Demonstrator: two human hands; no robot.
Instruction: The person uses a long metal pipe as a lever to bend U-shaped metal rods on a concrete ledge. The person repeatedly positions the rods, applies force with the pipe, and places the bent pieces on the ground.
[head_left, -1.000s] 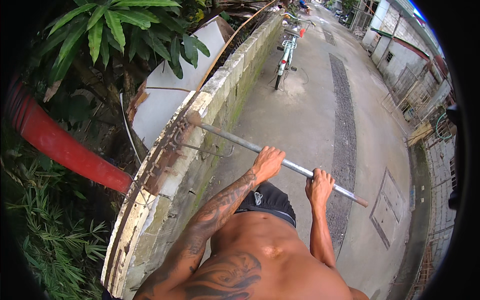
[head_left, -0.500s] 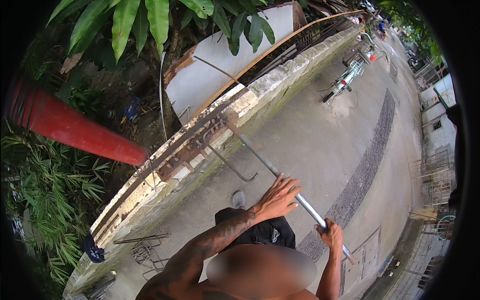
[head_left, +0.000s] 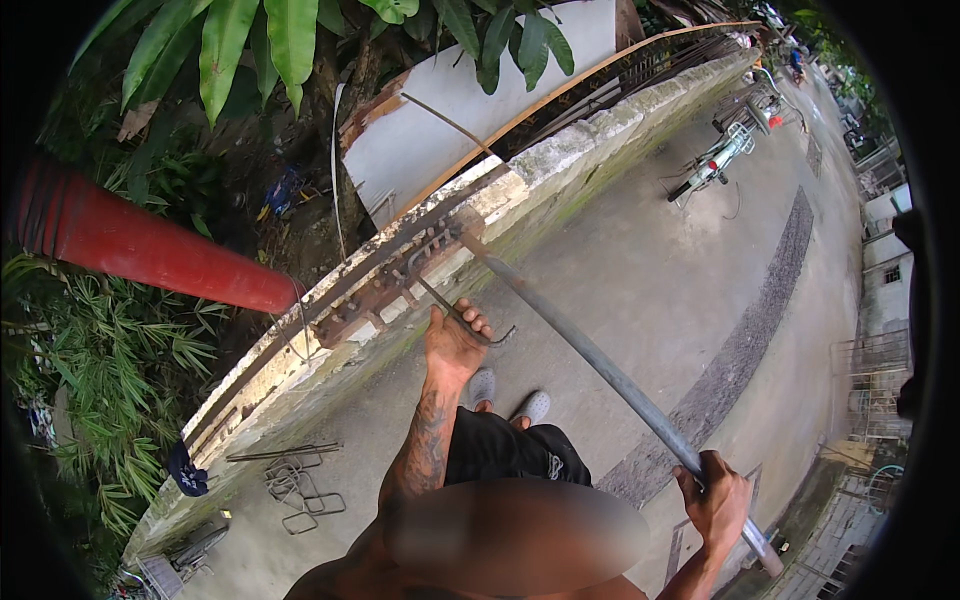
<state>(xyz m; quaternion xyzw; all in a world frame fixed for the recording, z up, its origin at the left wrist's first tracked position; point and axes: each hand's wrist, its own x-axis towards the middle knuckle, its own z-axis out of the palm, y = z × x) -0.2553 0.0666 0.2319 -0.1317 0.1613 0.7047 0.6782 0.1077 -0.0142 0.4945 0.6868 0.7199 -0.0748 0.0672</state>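
Rebar, thin and hooked, lies on the bending jig atop the low wall, held by the left hand, fingers curled loosely on it. Right hand clenched tight around the long pipe, near its close end. Bending step apparently in hand; next likely calls for firm levering with the pipe.

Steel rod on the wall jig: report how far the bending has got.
Done: a few bent rod loops lie on the ground by the wall. In hand: the left hand holds a thin rod, hooked at its near end, at the rusty jig; the right hand grips the long pipe running to it. Left: this rod is not yet a closed loop, so more bends seem due.
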